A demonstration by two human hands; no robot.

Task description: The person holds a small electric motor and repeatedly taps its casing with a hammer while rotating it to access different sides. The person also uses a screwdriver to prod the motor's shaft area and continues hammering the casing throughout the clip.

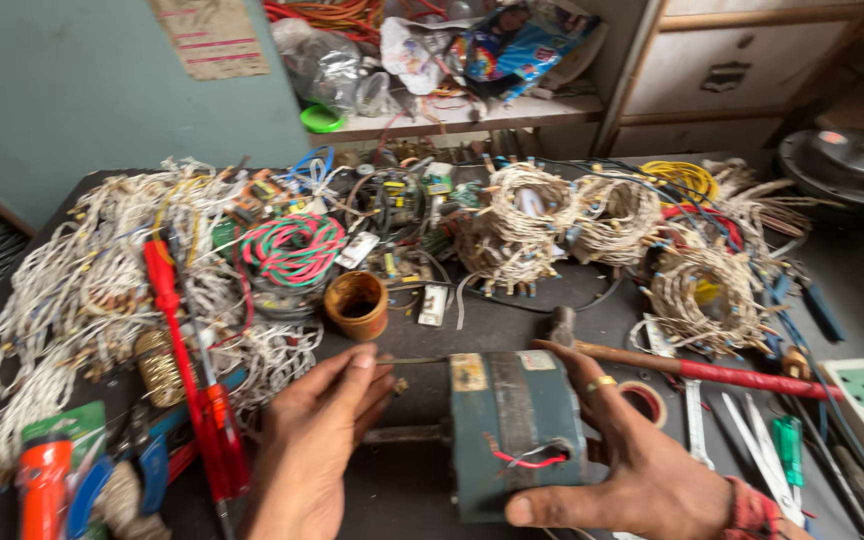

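Right hand [642, 460] gripping the blue-green motor [517, 430], keeping it steady. Left hand [317, 440] open, fingertips maybe touching its shaft [402, 435]. Red screwdriver [192, 380] lying near left.

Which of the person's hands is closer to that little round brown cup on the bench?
The left hand. Its fingertips lie just below the brown cup, not touching it. The right hand is farther off to the right, gripping the blue-green motor.

Two hands, left [317, 440] and right [642, 470], are at one motor [517, 430] in the lower middle. Three wire coils [522, 225] [617, 215] [702, 295] sit at upper right. One red screwdriver [187, 370], one hammer [692, 368], one cup [356, 304] and one tape roll [642, 400] lie around.
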